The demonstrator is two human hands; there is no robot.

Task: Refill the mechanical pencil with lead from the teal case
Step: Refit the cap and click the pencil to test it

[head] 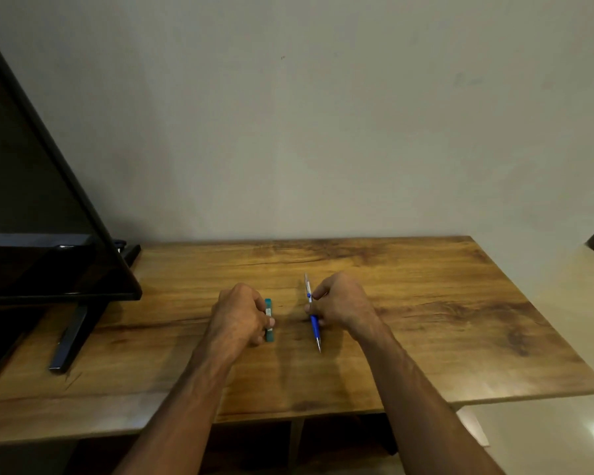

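Refilling had barely begun: our left hand point(242, 311) gripped the teal case point(269, 320), apparently unopened, while our right hand point(343, 305) pinched the mechanical pencil point(312, 313) just right of it, above mid-table point(460, 303), tip nearward.

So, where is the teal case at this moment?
In the head view, the teal case is left of centre, gripped by the left hand at the wooden table, left of the mechanical pencil.

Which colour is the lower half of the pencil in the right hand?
Blue, ending in a metal tip; the upper half looks clear. The pencil shows in the head view.
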